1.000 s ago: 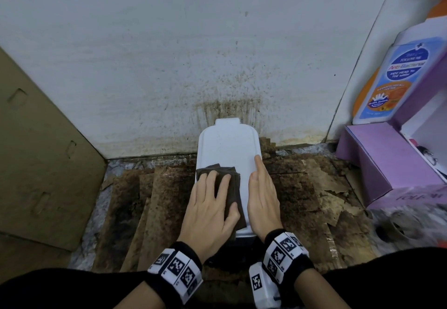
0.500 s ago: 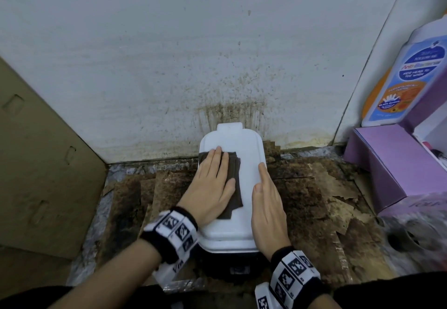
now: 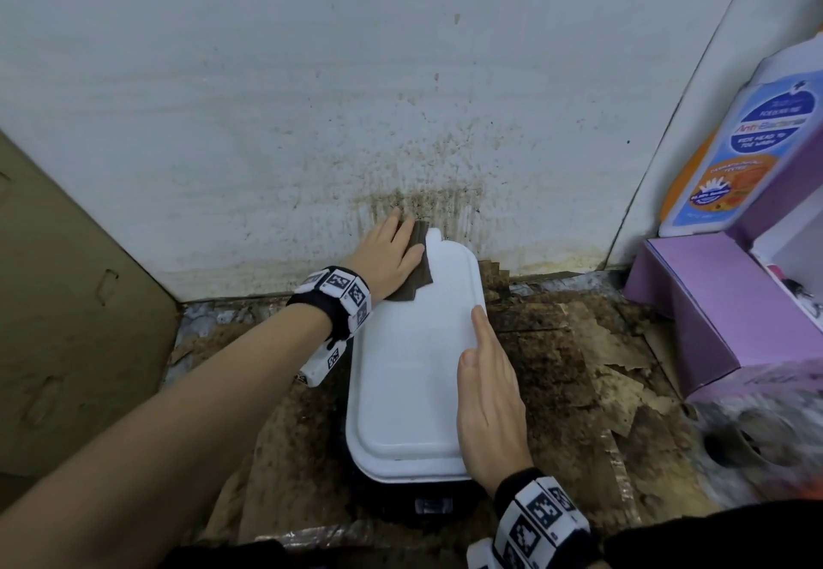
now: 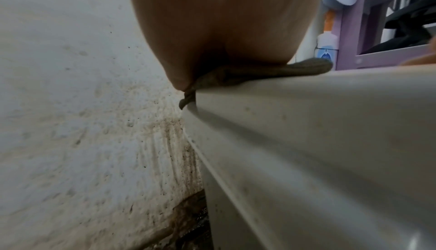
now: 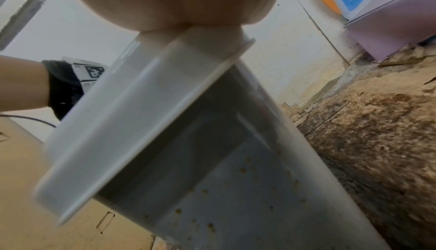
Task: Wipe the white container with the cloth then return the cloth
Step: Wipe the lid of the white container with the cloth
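Note:
The white container [image 3: 409, 359] with its flat lid stands on the stained floor against the wall. My left hand [image 3: 392, 252] lies flat on a dark brown cloth [image 3: 418, 270] and presses it onto the lid's far left corner. In the left wrist view the cloth [image 4: 295, 71] is squeezed between my palm and the lid's edge [image 4: 306, 104]. My right hand [image 3: 487, 395] rests flat along the lid's right edge with straight fingers. The right wrist view shows the container's lid [image 5: 141, 123] and speckled side wall from below my palm.
A stained white wall [image 3: 401, 101] rises just behind the container. Cardboard [image 3: 67, 301] leans at the left. A purple box [image 3: 712, 301] and a blue-labelled bottle [image 3: 739, 154] stand at the right. Torn, dirty cardboard [image 3: 579, 368] covers the floor.
My left hand has slid the cloth from the lid's near end to its far left corner. The right hand has stayed along the right edge.

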